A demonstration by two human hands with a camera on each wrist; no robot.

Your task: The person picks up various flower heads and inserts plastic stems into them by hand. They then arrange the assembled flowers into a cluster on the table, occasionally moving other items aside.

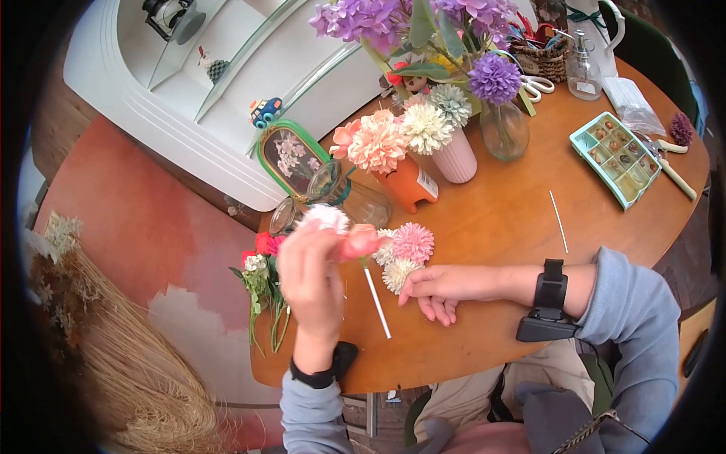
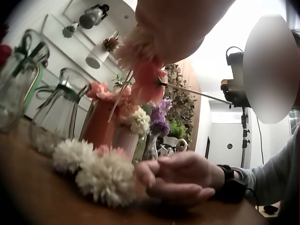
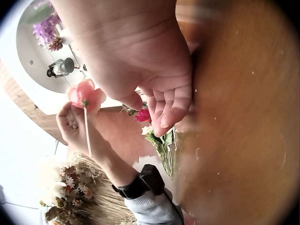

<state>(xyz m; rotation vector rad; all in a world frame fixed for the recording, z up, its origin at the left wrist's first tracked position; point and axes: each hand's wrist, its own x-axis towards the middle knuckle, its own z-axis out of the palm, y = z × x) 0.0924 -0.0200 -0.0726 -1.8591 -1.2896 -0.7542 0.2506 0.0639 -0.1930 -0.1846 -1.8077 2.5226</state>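
Note:
In the head view my left hand [image 1: 308, 276], raised over the table, holds a white flower [image 1: 325, 218] and a coral-pink flower [image 1: 360, 242] on a white stem [image 1: 377, 303]. The right wrist view shows the coral flower [image 3: 86, 95] beside the curled fingers of that hand [image 3: 80, 131]. My right hand [image 1: 446, 291] rests low at the table, fingers loosely bent, holding nothing. Next to its fingertips lie a cream flower head [image 1: 400, 275] and a pink one [image 1: 414, 242]. The left wrist view shows cream heads [image 2: 107, 178] near my right hand [image 2: 180, 178].
Red and white flowers with green stems [image 1: 261, 291] lie left. Behind stand glass jars [image 1: 367, 204], an orange vase [image 1: 408, 184], a pink vase [image 1: 456, 157] and a clear vase [image 1: 504, 132]. A thin white stick [image 1: 558, 221], a compartment box [image 1: 616, 160] and pliers [image 1: 675, 174] are right.

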